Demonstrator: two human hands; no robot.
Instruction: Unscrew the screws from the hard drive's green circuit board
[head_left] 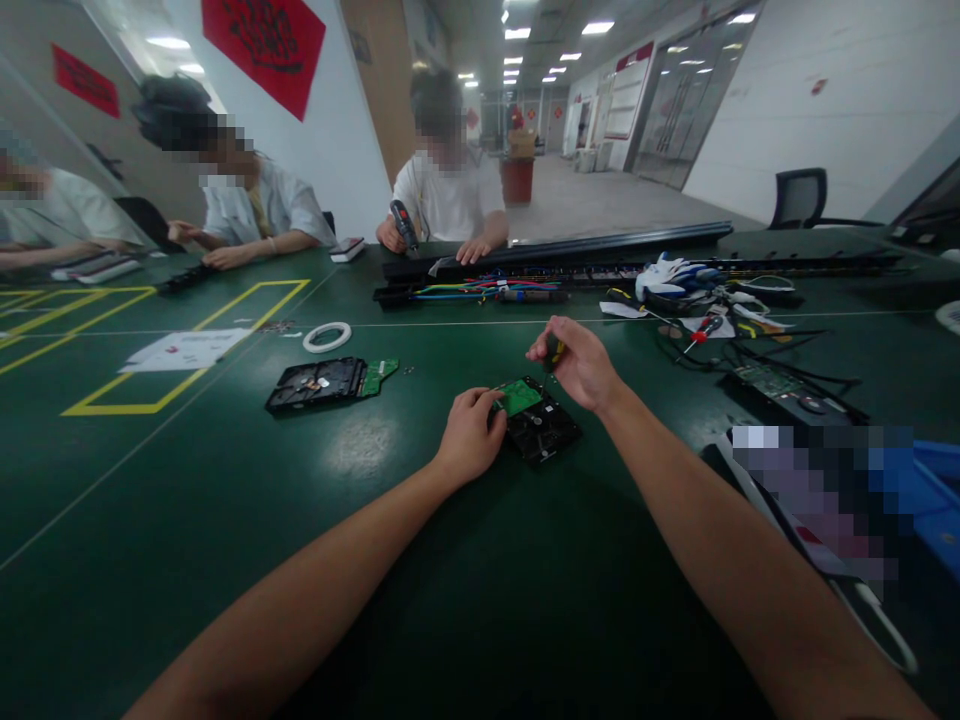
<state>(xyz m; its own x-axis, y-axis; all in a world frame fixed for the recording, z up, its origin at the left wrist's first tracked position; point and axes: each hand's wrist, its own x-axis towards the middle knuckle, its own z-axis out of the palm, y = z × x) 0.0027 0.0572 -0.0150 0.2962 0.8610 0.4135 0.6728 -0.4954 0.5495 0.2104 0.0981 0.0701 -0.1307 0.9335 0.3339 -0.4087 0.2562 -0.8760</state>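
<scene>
A black hard drive [544,428] with a green circuit board [521,397] at its far end lies on the green table in front of me. My left hand [472,432] grips its left side, fingers over the far left corner and thumb by the near edge. Above the far right edge, my right hand [576,362] is closed around a screwdriver [553,350] with a dark and yellow handle. Its thin shaft points down at the drive; whether the tip sits in a screw is too small to tell.
Left of the drive lie another hard drive [319,385] with a green board, a white ring [327,337] and paper sheets [184,350]. Wires, gloves [675,278] and a red screwdriver [701,333] crowd the far right. Across the table, a co-worker holds a power screwdriver [403,224].
</scene>
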